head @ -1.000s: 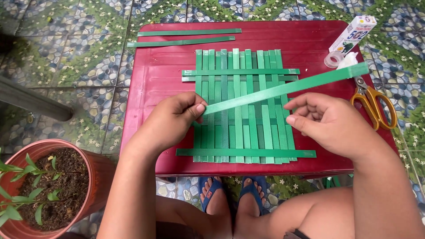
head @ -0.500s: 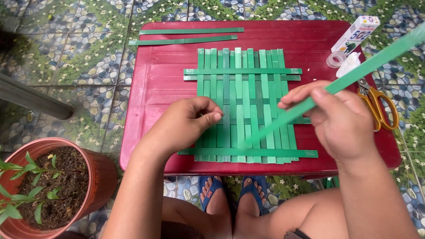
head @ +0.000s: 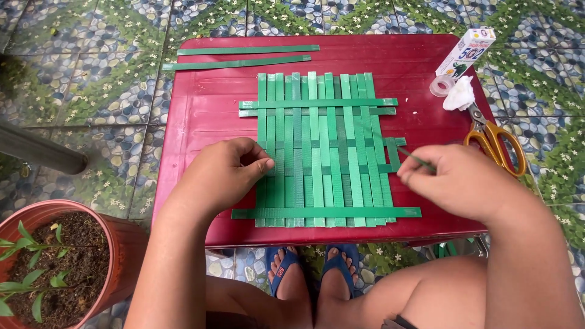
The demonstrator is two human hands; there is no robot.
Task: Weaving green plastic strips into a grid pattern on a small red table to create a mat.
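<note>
left hand (head: 222,173) pressed flat on green woven mat (head: 320,149), mid red table (head: 201,116). right hand (head: 457,180) pinching one green strip (head: 414,157) at mat's right edge. two spare strips (head: 244,56) up top (one pair of scissors (head: 496,141) right).

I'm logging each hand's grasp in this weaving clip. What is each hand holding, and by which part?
The right hand pinches a green strip by its near end. The left hand presses its fingertips on the woven mat's left edge, gripping nothing clearly.

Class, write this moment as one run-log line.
left hand: pressing green woven mat | right hand: pinching a green strip at mat's right edge | scissors: idle on red table
</note>
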